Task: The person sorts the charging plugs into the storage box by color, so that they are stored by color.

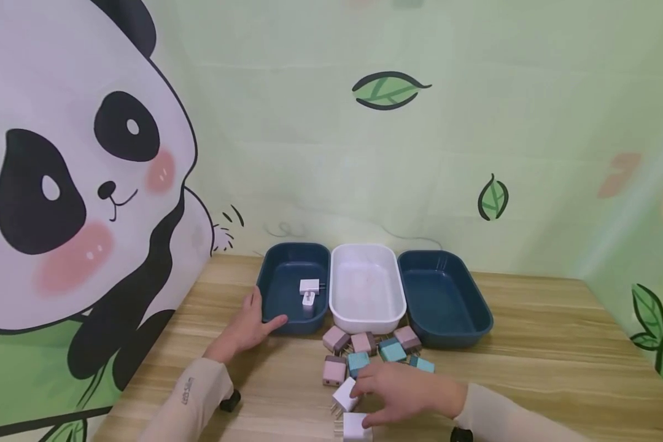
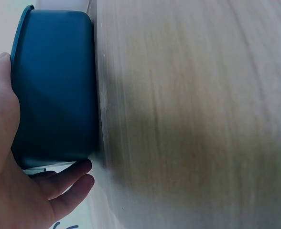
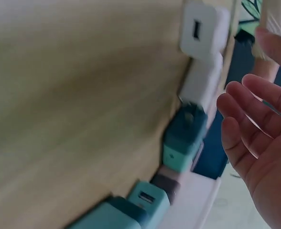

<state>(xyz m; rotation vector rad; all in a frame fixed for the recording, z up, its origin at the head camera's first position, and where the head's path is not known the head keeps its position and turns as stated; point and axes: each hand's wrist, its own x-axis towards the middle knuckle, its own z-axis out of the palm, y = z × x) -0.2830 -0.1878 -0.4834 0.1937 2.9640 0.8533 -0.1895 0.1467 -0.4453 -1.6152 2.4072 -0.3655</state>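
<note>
My left hand point(image 1: 247, 325) holds the near left corner of the left dark blue plastic bin point(image 1: 293, 326), thumb at the front rim and fingers along its outer side. The left wrist view shows the same hand point(image 2: 16, 176) against the bin wall point(image 2: 54, 86). Inside that bin lie two white plug chargers, one on its side point(image 1: 309, 286). My right hand point(image 1: 400, 390) hovers with loosely bent fingers over a white plug charger point(image 1: 345, 396) and another white charger point(image 1: 356, 426) in front. Its palm point(image 3: 269, 157) and fingers hold nothing in the right wrist view.
A white bin point(image 1: 367, 319) and another dark blue bin point(image 1: 447, 337) stand in line beside the left one. Before them lie several pink-and-brown chargers point(image 1: 334, 370) and teal chargers point(image 1: 392, 350), close together on the wooden table point(image 1: 558, 368). A panda-print cloth point(image 1: 287, 123) hangs behind.
</note>
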